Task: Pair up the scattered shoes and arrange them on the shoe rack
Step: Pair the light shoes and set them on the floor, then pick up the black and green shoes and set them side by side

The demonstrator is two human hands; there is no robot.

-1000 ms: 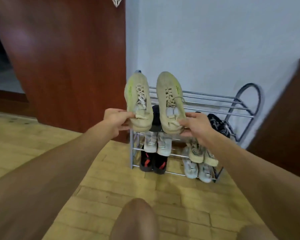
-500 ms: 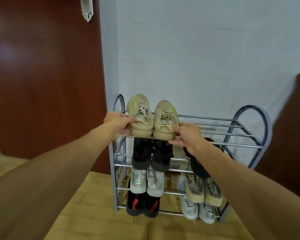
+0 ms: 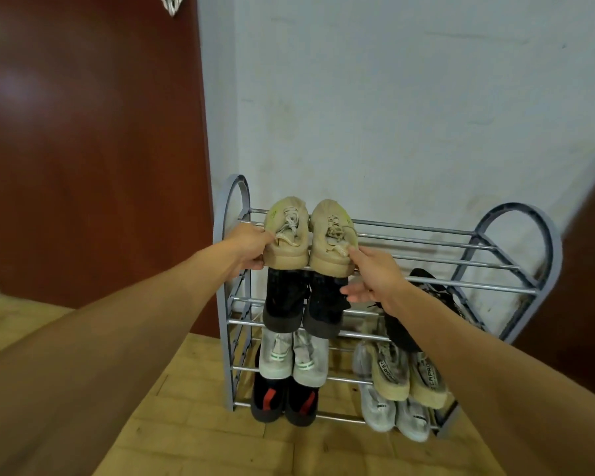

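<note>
A grey metal shoe rack (image 3: pixel 461 233) stands against the white wall. Two beige lace-up sneakers sit side by side on the left end of its top shelf, heels toward me. My left hand (image 3: pixel 248 247) grips the heel of the left beige sneaker (image 3: pixel 285 235). My right hand (image 3: pixel 375 276) is just right of the right beige sneaker (image 3: pixel 332 238). Its thumb touches the heel and its other fingers are spread apart below the shelf bar.
Lower shelves hold a black pair (image 3: pixel 303 304), a black shoe (image 3: pixel 433 290) at right, a grey-white pair (image 3: pixel 292 359), a tan pair (image 3: pixel 406 376), a black-and-red pair (image 3: pixel 282 400) and a pale grey pair (image 3: pixel 395 413). A red-brown door (image 3: pixel 83 149) stands left; dark furniture (image 3: pixel 591 269) right.
The beige pair went from held in the air down onto the top shelf and slid further back. My right hand's fingers have loosened from the right sneaker.
</note>
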